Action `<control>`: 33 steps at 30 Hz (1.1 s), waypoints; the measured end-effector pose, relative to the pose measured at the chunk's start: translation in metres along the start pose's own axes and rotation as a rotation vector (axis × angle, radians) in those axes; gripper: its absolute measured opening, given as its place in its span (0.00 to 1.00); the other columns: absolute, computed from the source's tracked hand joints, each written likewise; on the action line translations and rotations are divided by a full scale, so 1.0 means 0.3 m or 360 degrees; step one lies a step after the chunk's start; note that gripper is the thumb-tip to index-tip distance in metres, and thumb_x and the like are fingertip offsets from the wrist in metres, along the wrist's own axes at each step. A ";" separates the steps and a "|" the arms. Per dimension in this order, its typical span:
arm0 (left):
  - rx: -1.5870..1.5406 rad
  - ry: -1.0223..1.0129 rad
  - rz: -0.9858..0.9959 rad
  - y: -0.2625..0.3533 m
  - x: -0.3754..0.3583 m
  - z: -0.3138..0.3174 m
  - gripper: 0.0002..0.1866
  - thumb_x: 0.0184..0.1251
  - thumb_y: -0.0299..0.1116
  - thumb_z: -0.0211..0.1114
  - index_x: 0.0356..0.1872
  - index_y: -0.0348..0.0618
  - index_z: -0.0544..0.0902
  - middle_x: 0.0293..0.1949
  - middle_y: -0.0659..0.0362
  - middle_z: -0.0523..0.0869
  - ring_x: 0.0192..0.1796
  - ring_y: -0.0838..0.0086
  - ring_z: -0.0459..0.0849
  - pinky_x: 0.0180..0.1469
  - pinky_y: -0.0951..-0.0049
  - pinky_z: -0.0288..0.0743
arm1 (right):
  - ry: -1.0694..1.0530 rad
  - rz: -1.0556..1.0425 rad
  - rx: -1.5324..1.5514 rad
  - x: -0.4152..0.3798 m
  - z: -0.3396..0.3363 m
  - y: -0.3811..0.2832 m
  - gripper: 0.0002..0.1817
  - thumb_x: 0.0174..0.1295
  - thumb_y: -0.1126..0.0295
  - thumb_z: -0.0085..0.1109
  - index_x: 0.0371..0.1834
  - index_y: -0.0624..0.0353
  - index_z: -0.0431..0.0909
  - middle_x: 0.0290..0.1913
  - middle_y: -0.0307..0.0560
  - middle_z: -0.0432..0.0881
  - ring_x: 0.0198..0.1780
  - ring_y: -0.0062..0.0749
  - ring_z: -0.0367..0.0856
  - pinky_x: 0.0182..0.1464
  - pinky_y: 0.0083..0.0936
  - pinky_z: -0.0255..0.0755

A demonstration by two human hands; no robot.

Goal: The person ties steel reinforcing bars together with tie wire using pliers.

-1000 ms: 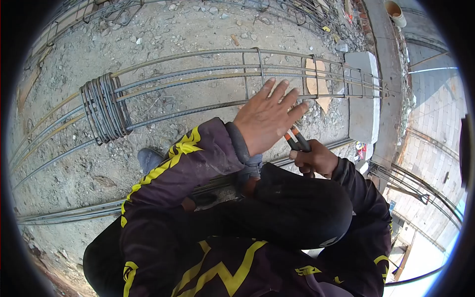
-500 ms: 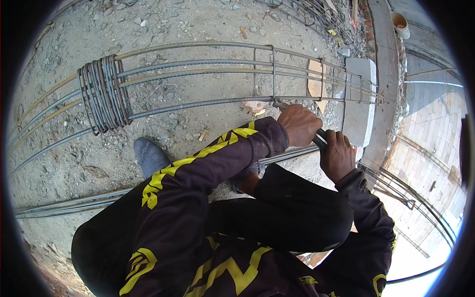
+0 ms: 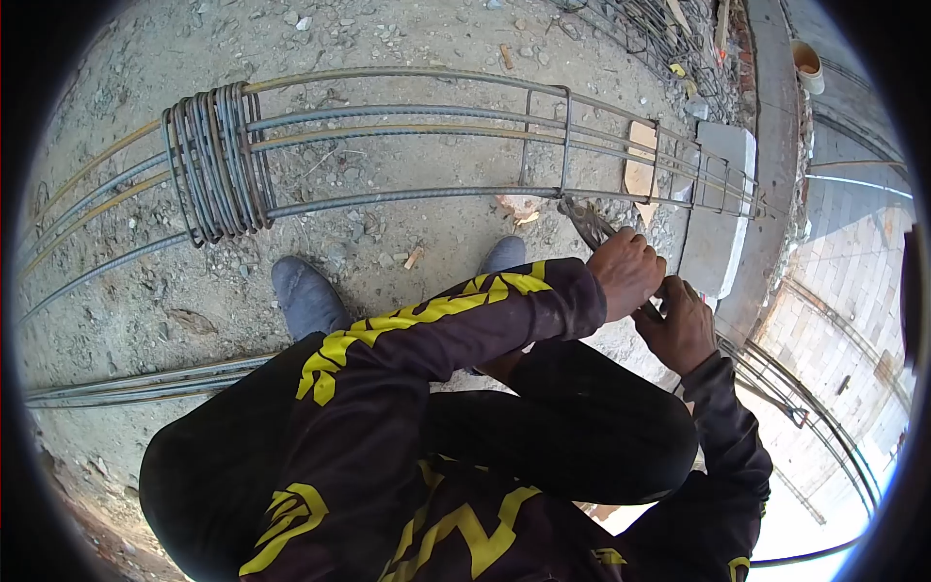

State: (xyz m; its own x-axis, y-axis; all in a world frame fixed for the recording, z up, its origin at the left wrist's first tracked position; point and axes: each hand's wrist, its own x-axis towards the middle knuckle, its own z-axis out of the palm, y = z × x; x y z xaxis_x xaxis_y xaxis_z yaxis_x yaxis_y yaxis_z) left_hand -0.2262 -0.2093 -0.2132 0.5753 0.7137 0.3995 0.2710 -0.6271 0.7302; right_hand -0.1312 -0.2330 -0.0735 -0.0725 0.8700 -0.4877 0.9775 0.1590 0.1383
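Metal pincers (image 3: 590, 225) slant down from the lowest bar of a rebar cage (image 3: 407, 197), their jaws close beside the corner of a stirrup (image 3: 566, 141). Closed around the pincers' handles is my left hand (image 3: 626, 274). My right hand (image 3: 679, 328), lower and to the right, is wrapped round the handle ends. Whether the jaws touch the bar or a wire cannot be made out. Several stirrups (image 3: 218, 165) are bunched together on the cage at the left.
Loose bars (image 3: 145, 381) lie on the gravelly ground at the lower left. A concrete block (image 3: 720, 209) is under the cage's right end, near a bucket (image 3: 807, 66). My shoes (image 3: 308, 296) are below the cage.
The view has shifted, so the cage appears farther right. Both hands have moved down and right relative to the cage, and more of the pincers' head shows.
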 end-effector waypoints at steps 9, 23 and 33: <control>0.0773 -0.0124 0.0229 0.069 -0.046 -0.128 0.11 0.66 0.30 0.56 0.44 0.38 0.82 0.34 0.58 0.81 0.49 0.64 0.82 0.78 0.46 0.47 | -0.0167 -0.0264 0.0110 0.021 0.119 0.109 0.07 0.56 0.70 0.66 0.32 0.63 0.79 0.21 0.49 0.80 0.26 0.43 0.84 0.28 0.40 0.74; -0.0388 -0.0191 0.0159 -0.065 0.044 -0.044 0.02 0.55 0.30 0.65 0.27 0.45 0.83 0.24 0.54 0.85 0.35 0.59 0.85 0.62 0.59 0.68 | 0.0123 0.0019 -0.0469 -0.017 -0.010 -0.036 0.13 0.54 0.68 0.70 0.32 0.62 0.75 0.27 0.48 0.79 0.27 0.50 0.83 0.32 0.45 0.76; 0.0232 -0.0041 0.0217 0.040 -0.042 -0.039 0.08 0.63 0.34 0.59 0.39 0.42 0.78 0.28 0.61 0.81 0.39 0.69 0.83 0.47 0.68 0.70 | -0.1350 0.0705 0.1092 0.070 -0.075 0.000 0.17 0.54 0.66 0.72 0.35 0.70 0.78 0.23 0.51 0.82 0.25 0.33 0.85 0.24 0.31 0.74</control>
State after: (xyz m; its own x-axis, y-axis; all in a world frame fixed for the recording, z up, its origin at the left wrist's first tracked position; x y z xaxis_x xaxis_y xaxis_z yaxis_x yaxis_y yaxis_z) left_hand -0.2392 -0.2222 -0.2028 0.6336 0.6119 0.4734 0.2970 -0.7574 0.5815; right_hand -0.1372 -0.2044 -0.0644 0.2021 0.1559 -0.9669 0.8050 -0.5887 0.0733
